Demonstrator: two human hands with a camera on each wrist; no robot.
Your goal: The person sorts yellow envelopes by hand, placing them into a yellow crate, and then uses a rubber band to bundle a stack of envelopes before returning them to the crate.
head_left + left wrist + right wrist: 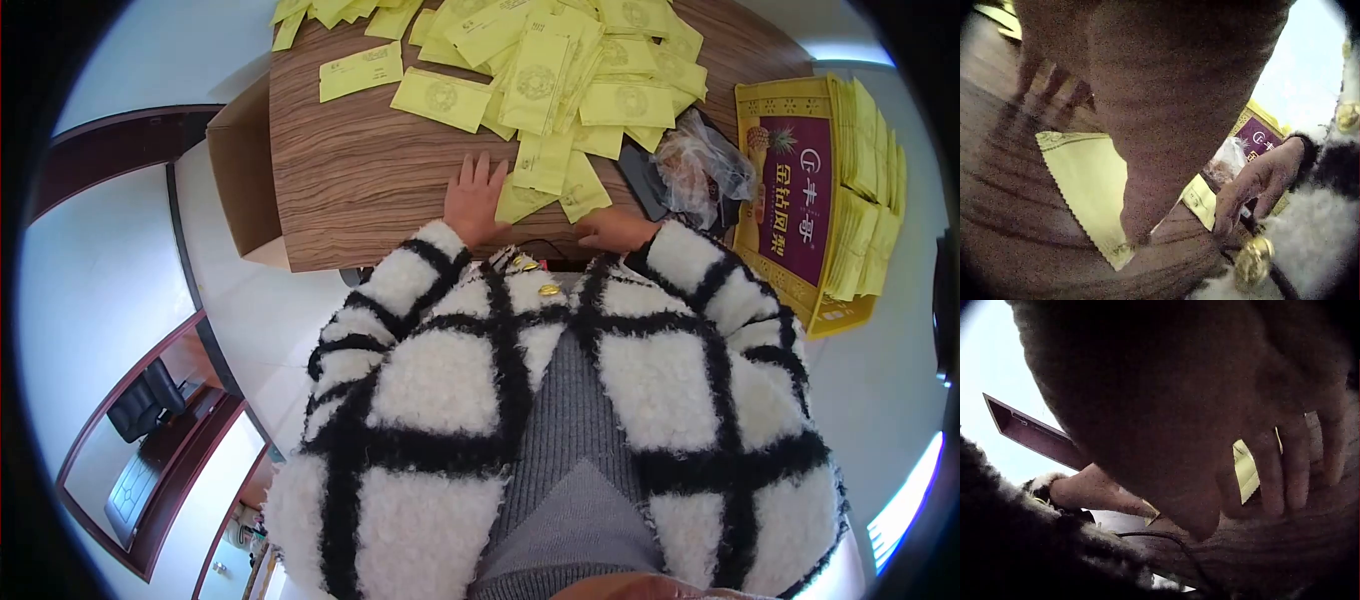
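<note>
Resting flat on the wooden table [360, 170], the left hand [475, 200] lies with fingers straight and spread, gripping nothing; its thumb side touches the nearest yellow packet [520, 197].

Right hand [612, 230]: at the near table edge, just right of that packet. Fingers point down onto the wood in the right wrist view; whether they pinch anything cannot be told.

Yellow packets between the hands: two, overlapping, the second packet [583, 188] lying toward the right hand. The left wrist view shows one with a zigzag-cut edge [1088, 181] under the left palm's side.

Loose packet pile [570, 70]: beyond both hands, across the far half of the table, too many and too overlapped to count. Two separate packets lie apart from the pile, further left.

Printed box [790, 200]: one, right of the right hand, holding a stacked row of packets [865, 190] on edge.

Clear plastic bag [700, 165]: one, crumpled, between the right hand and the box, over a dark flat object.

Cardboard carton [245, 170]: one, against the table's left edge.

Open room: bare wood left of and beyond the left hand, up to the left edge.
</note>
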